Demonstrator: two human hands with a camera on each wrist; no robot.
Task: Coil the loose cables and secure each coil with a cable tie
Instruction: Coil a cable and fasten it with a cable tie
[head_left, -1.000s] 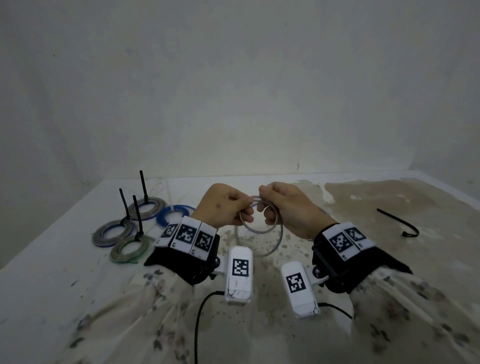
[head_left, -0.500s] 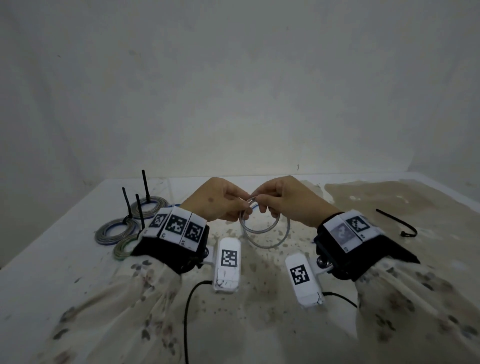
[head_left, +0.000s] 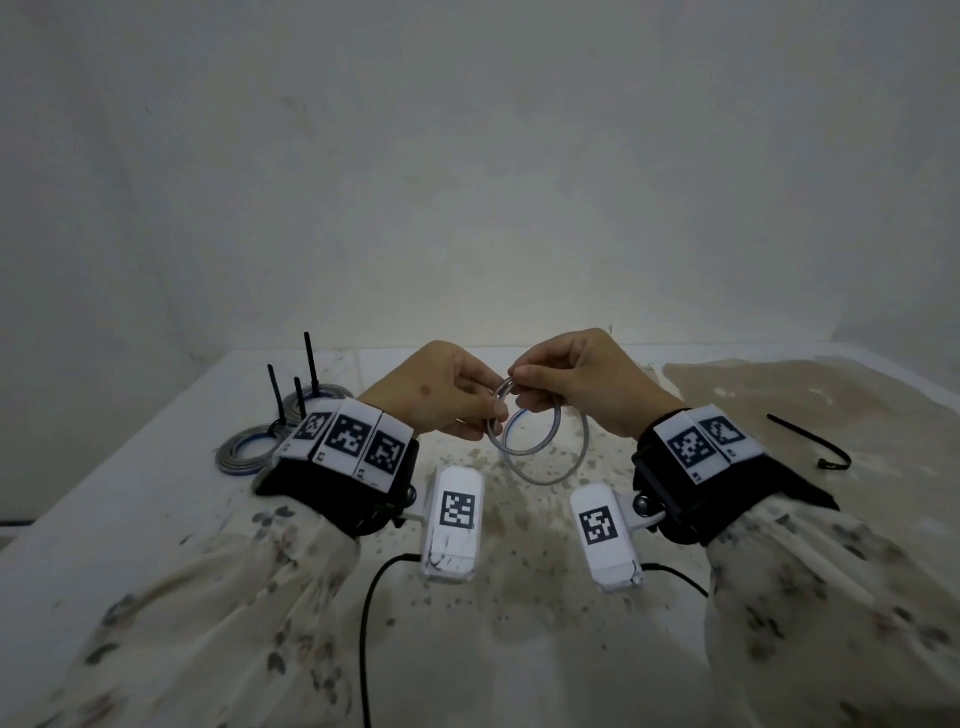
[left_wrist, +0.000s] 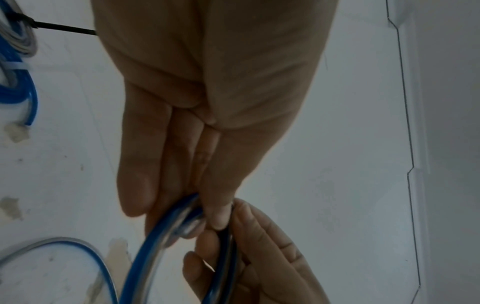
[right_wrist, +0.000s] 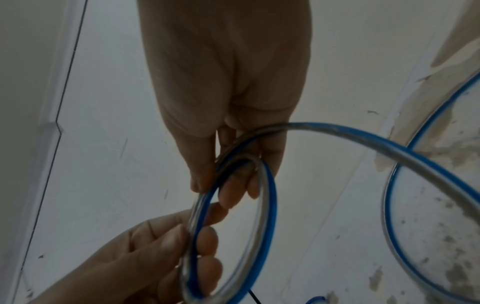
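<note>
**Fourth cable half-coiled, tie still waiting**

While three tied coils (head_left: 249, 452) sit on the counter (head_left: 156, 519) at about 9 o'clock from the hands, each with a black tie tail standing up, the grey-and-blue cable (head_left: 540, 452) is only partly wound. Both hands hold it in the air above the counter's middle. The left hand (head_left: 441, 395) has thumb and fingers pinched on the top of the loops; the right hand (head_left: 582, 384) pinches the same bundle just beside it, fingertips of the two hands almost touching. So each grip is clamped on the cable.

By my reading, a few loops are made, more winding may remain, and the tying is not yet begun: a loose black cable tie (head_left: 810, 441) lies at 3 o'clock, well apart from the hands.

Only the head view shows the finished coils as a group and the spare tie. The right wrist view shows what that one hides: a slack length of cable (right_wrist: 389, 195) curving away over the stained counter, outside the small loop. The left wrist view adds the blue stripe and a coil end at its left edge.
</note>
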